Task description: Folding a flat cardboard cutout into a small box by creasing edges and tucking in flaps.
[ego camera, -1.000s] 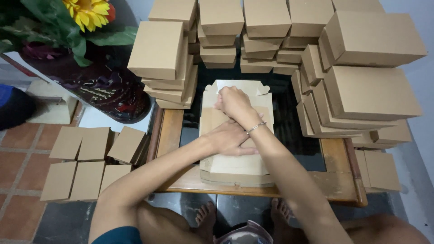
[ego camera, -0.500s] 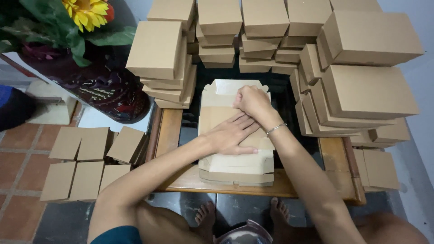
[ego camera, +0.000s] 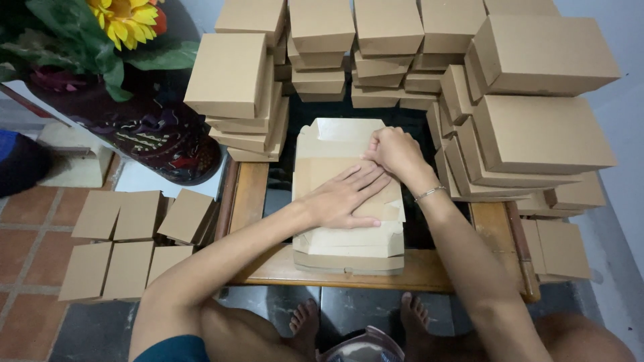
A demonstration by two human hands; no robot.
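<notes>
A flat brown cardboard box blank [ego camera: 335,144] lies on top of a small pile of blanks on the low wooden table [ego camera: 416,271]. My left hand [ego camera: 345,194] lies flat on the middle of the blank, fingers spread and pointing right. My right hand [ego camera: 396,153] pinches a side flap at the blank's right edge, fingers closed on the cardboard. A thin bracelet sits on my right wrist.
Stacks of folded brown boxes [ego camera: 235,80] ring the table at left, back and right [ego camera: 537,127]. More boxes [ego camera: 127,241] stand on the tiled floor at left. A dark patterned vase [ego camera: 157,137] with a sunflower [ego camera: 127,17] stands at upper left. My bare feet [ego camera: 305,322] show below the table.
My right hand has moved from the blank's far middle to its right edge and taken hold of a side flap. My left hand has shifted slightly right, still pressing down.
</notes>
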